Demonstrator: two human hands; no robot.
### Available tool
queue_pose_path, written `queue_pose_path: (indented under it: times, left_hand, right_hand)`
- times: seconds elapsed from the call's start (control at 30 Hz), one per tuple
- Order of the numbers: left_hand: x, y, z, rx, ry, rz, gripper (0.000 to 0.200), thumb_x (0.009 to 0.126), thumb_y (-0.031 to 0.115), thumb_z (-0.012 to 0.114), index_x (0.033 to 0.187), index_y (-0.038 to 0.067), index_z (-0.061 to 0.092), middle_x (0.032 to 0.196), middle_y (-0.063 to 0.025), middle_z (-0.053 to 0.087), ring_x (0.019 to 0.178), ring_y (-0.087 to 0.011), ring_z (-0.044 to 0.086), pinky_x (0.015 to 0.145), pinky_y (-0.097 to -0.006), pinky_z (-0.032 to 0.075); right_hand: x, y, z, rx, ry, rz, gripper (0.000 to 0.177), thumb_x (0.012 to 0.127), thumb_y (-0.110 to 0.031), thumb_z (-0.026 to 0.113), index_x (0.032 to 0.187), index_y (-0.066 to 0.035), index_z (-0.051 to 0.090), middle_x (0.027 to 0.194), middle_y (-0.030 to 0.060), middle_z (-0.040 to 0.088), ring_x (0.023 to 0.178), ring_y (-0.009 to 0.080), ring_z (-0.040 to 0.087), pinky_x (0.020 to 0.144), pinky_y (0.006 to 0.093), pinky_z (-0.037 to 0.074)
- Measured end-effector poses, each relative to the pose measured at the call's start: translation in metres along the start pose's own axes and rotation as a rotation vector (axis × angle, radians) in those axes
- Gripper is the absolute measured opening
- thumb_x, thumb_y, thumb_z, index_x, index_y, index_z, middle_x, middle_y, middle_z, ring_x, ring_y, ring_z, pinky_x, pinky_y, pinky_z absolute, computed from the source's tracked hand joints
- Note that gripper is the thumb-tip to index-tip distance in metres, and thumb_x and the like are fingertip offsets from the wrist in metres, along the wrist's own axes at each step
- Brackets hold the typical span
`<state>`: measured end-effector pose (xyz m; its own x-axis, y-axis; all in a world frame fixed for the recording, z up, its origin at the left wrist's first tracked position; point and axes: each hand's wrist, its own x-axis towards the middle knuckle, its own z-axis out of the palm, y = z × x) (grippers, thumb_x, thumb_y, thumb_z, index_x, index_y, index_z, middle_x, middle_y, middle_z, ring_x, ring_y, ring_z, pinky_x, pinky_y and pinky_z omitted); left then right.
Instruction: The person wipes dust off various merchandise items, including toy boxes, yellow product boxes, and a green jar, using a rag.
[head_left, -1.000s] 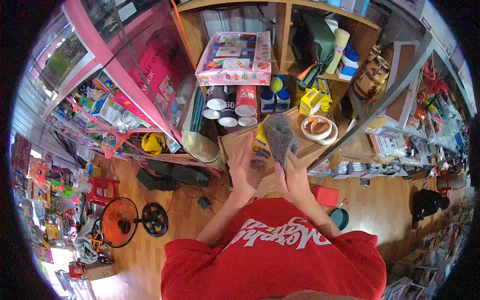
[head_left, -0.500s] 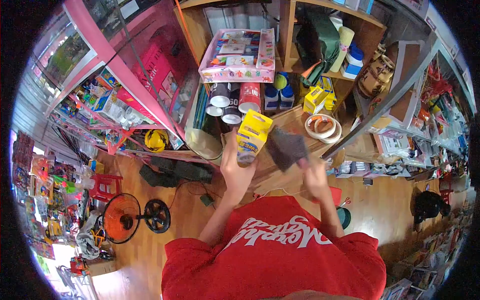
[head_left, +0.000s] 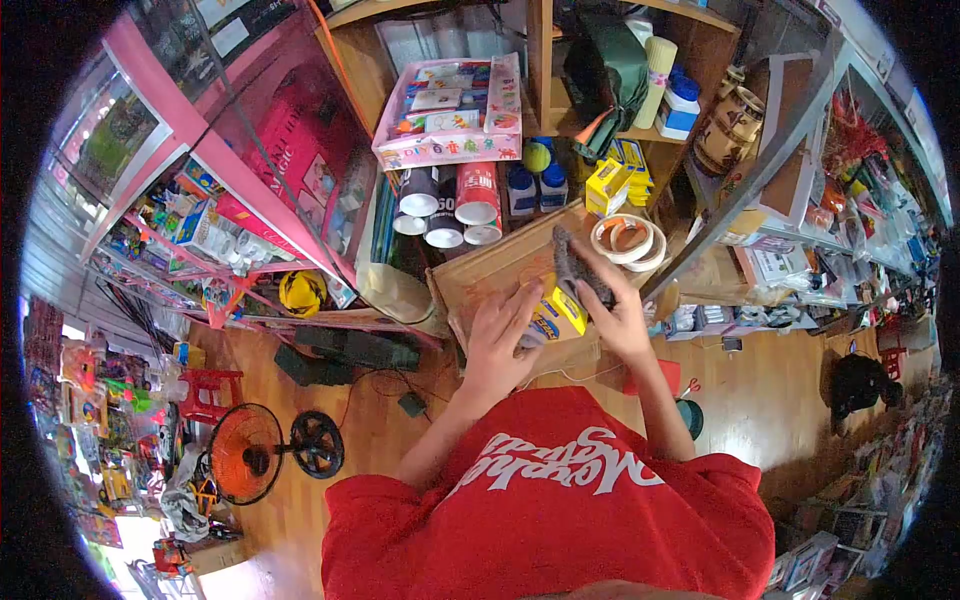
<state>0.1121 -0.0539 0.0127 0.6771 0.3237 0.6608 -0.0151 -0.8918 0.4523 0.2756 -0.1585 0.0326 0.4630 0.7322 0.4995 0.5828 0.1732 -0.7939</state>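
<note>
My left hand (head_left: 503, 340) is wrapped round a yellow and blue box (head_left: 560, 312) above a cardboard surface (head_left: 482, 278). At the box's right side, my right hand (head_left: 618, 312) grips a dark grey cloth (head_left: 574, 262), which touches or nearly touches the box. Part of the box is hidden behind my left fingers. Beyond my right hand lie rolls of tape (head_left: 630, 240), and behind them several yellow boxes (head_left: 610, 186) are stacked.
A pink tray of small packs (head_left: 450, 152) rests on tubes (head_left: 478, 195) at the back. Blue-capped bottles (head_left: 522, 190) stand beside them. A metal frame bar (head_left: 745, 190) slants at the right. An orange fan (head_left: 246, 452) stands on the floor at the left.
The box has moved down and right and is now tilted. My right hand has brought the cloth against or close to it. The view has shifted slightly.
</note>
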Motion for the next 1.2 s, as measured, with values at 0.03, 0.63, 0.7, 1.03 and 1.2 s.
queue_pose_path:
  times: [0.03, 0.63, 0.7, 1.03, 1.2]
  left_hand:
    - [-0.002, -0.001, 0.0, 0.007, 0.001, 0.035, 0.083, 0.056, 0.001, 0.075, 0.133, 0.007, 0.045, 0.127, -0.0138, 0.053, 0.113, -0.0337, 0.051, 0.093, -0.0412, 0.042]
    - [-0.009, 0.011, -0.001, -0.008, -0.046, -0.026, 0.086, 0.056, 0.003, 0.075, 0.135, 0.006, 0.04, 0.13, -0.011, 0.05, 0.112, -0.0314, 0.05, 0.093, -0.0421, 0.039]
    - [-0.008, 0.015, 0.001, -0.039, -0.046, -0.061, 0.082, 0.057, 0.003, 0.074, 0.133, 0.006, 0.044, 0.127, -0.0142, 0.052, 0.113, -0.0328, 0.051, 0.096, -0.042, 0.039]
    - [-0.008, 0.011, 0.005, -0.119, 0.016, -0.148, 0.08, 0.057, 0.002, 0.074, 0.132, 0.004, 0.045, 0.122, -0.0174, 0.054, 0.111, -0.0348, 0.052, 0.095, -0.0411, 0.042]
    - [-0.005, 0.013, 0.003, -0.1, 0.056, -0.144, 0.081, 0.058, -0.002, 0.071, 0.134, 0.004, 0.042, 0.126, -0.0162, 0.052, 0.113, -0.035, 0.051, 0.095, -0.0406, 0.041]
  right_hand:
    - [0.0, -0.002, 0.0, 0.006, -0.006, 0.031, 0.038, 0.084, -0.001, 0.058, 0.122, 0.001, 0.052, 0.123, 0.018, 0.056, 0.117, 0.0274, 0.053, 0.098, 0.0345, 0.038]
    - [-0.003, -0.002, -0.003, 0.107, 0.037, 0.087, 0.027, 0.089, -0.01, 0.058, 0.112, 0.002, 0.056, 0.097, 0.0034, 0.062, 0.089, 0.0088, 0.056, 0.081, 0.0259, 0.045]
    - [-0.008, 0.004, 0.0, 0.243, -0.012, 0.215, 0.024, 0.088, -0.007, 0.059, 0.109, 0.003, 0.056, 0.095, 0.0026, 0.062, 0.087, 0.0081, 0.054, 0.078, 0.0254, 0.045]
    - [-0.01, 0.009, -0.007, 0.866, 0.16, 0.591, 0.036, 0.095, -0.026, 0.052, 0.119, 0.001, 0.053, 0.111, 0.006, 0.06, 0.099, 0.0115, 0.055, 0.09, 0.0276, 0.042]
    - [-0.024, 0.012, 0.0, 0.55, 0.041, 0.466, 0.027, 0.093, -0.021, 0.056, 0.11, 0.0, 0.059, 0.09, -0.0005, 0.06, 0.077, 0.0048, 0.051, 0.066, 0.0214, 0.041]
